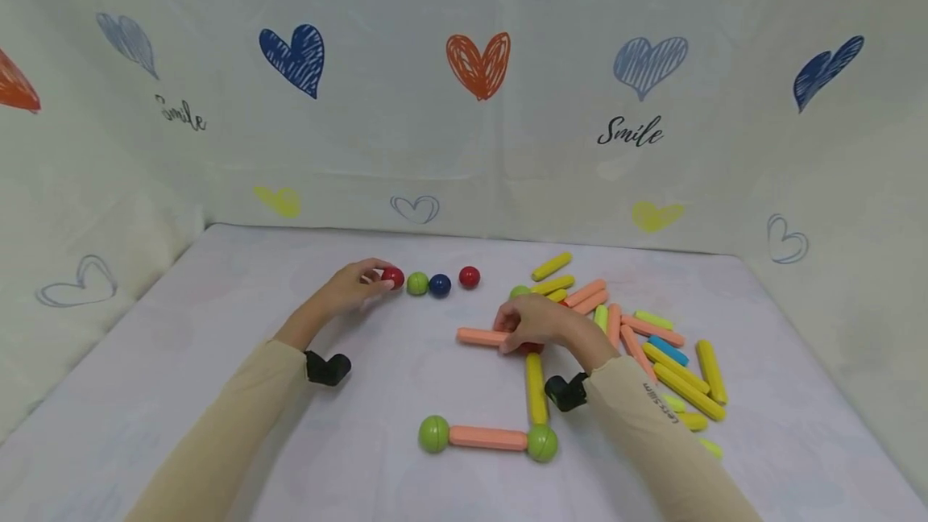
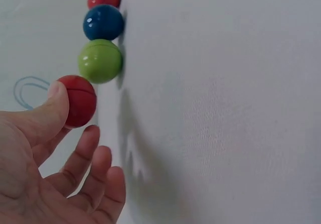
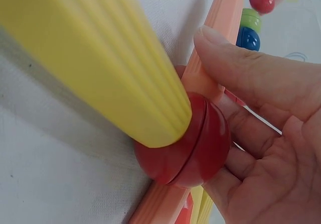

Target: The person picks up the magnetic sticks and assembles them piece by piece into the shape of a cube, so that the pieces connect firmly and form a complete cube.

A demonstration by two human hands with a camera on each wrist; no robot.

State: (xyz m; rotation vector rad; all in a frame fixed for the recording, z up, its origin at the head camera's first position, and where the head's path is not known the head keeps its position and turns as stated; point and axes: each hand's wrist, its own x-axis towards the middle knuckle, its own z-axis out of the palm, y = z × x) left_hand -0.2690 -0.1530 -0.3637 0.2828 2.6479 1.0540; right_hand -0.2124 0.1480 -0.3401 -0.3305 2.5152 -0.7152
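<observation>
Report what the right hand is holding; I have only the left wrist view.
Observer: The right hand grips a salmon stick by its end at a red ball.
Operator: Tell me what else meets that ball.
Observer: A yellow stick, which runs from it toward the person, to a green ball.
Operator: Go on from the green ball.
Observer: From there a second salmon stick runs left to another green ball.
</observation>
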